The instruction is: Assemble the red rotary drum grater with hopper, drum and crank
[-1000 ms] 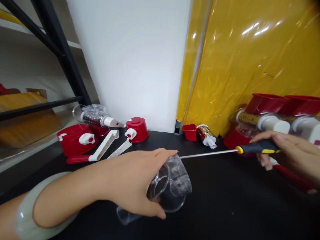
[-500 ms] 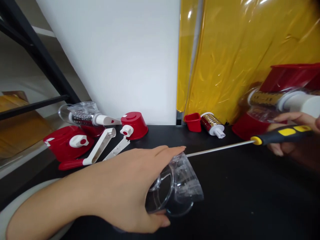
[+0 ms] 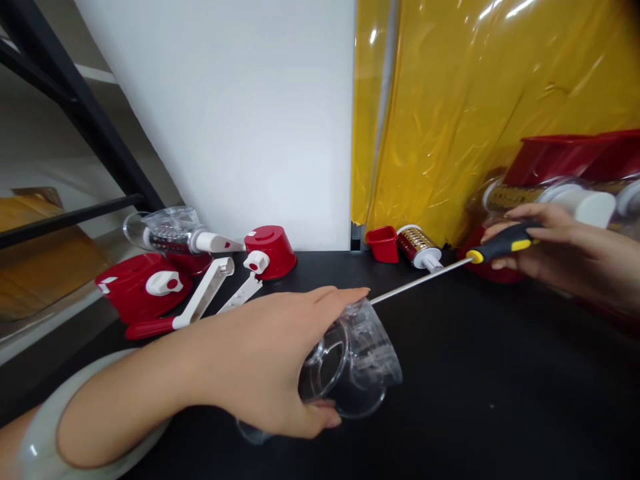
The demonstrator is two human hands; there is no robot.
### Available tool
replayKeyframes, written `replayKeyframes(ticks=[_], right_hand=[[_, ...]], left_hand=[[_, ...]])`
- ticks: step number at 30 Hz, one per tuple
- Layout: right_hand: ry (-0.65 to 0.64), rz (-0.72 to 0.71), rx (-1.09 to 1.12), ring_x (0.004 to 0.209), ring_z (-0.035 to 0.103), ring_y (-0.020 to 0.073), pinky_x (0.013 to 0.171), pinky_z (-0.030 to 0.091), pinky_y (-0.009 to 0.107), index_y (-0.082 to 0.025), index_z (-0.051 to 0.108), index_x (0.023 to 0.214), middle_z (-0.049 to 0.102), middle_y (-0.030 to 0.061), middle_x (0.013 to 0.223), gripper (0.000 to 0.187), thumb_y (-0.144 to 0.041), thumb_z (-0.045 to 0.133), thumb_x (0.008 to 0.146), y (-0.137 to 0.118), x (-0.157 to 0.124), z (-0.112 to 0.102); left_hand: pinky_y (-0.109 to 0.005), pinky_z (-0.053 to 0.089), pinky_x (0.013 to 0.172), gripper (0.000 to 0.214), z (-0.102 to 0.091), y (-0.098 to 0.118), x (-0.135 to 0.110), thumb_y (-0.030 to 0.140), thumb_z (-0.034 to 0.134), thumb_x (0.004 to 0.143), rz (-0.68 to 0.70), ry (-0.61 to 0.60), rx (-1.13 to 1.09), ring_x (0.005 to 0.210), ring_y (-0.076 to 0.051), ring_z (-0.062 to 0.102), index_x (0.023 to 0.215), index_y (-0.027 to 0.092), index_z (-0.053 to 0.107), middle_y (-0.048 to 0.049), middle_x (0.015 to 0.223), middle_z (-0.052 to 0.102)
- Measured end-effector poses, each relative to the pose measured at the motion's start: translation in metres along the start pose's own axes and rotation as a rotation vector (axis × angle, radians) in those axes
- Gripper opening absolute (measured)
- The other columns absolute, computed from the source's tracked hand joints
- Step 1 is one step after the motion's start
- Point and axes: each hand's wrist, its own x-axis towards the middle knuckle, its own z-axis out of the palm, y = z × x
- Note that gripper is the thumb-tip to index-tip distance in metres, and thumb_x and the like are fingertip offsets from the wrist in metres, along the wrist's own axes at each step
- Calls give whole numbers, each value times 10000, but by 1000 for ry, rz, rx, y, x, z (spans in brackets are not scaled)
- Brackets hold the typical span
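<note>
A left hand (image 3: 273, 363) clasped a clear plastic housing (image 3: 373, 347) low over the near middle of the black worktop (image 3: 475, 407), covering much of it. Apart from it at right, the right hand (image 3: 560, 250) gripped a screwdriver (image 3: 503, 245), whose shaft met the housing's upper edge, the tip hidden. Just beyond the shaft lay a perforated drum (image 3: 415, 243) beside a small red cup (image 3: 383, 245). Red-topped graters (image 3: 553, 160) crowded the far right, partly blocked by the right hand. At left sat two red bases, a wide one (image 3: 135, 293) and a round one (image 3: 274, 252), with a red-handled white crank (image 3: 203, 297) near them.
</note>
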Motion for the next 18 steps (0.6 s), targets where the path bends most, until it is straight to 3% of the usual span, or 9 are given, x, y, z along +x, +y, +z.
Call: replayKeyframes(ticks=[4,6,9,12,14,16,18], right_hand=[[-176,39,-352,413,513,131,413,425,241,-251,550,827,567,-11,518,359,-598,635,791,-17,25,-9],[-256,115,-503,343,466,128,363,365,244,-226,512,743,549,7,462,461,-678,529,827,-22,38,-16],[-300,180,-419,554,648,213,475,498,309,-249,543,854,686,62,692,474,-712,565,756,-28,44,-21],[-290,38,-341,722,675,212,590,550,311,-315,548,1011,694,34,872,474,-531,770,651,-32,37,-27],[-338,9,-363,643,649,200,541,532,299,-323,548,1028,667,23,759,441,-517,758,692,-31,31,-32],[-366,52,-435,445,542,165,417,454,277,-297,556,946,578,-2,555,347,-595,637,787,-28,28,-35],[-341,80,-503,341,432,137,360,395,273,-274,543,842,485,-18,444,381,-654,515,840,-25,28,-35]], left_hand=[[-374,492,967,960,1,-1,-1,415,752,653,10,11,-13,1196,-311,584,1481,246,295,-91,1396,539],[-375,487,973,964,1,-1,-1,415,755,651,13,16,-12,1193,-311,586,1480,243,294,-92,1389,545],[-370,484,979,963,1,1,-2,390,755,655,13,17,-14,1181,-302,594,1483,229,289,-93,1373,557],[-373,494,965,966,1,1,-1,393,756,650,10,14,-19,1189,-309,588,1484,235,294,-93,1385,548],[-383,495,967,977,1,1,-1,414,757,641,8,14,-20,1203,-318,577,1486,241,297,-94,1404,532],[-390,491,977,987,1,0,-1,429,757,634,4,11,-21,1207,-318,574,1488,249,294,-87,1409,530],[-387,495,970,988,1,0,-1,433,752,635,-5,4,-25,1189,-309,586,1490,262,288,-76,1387,550]])
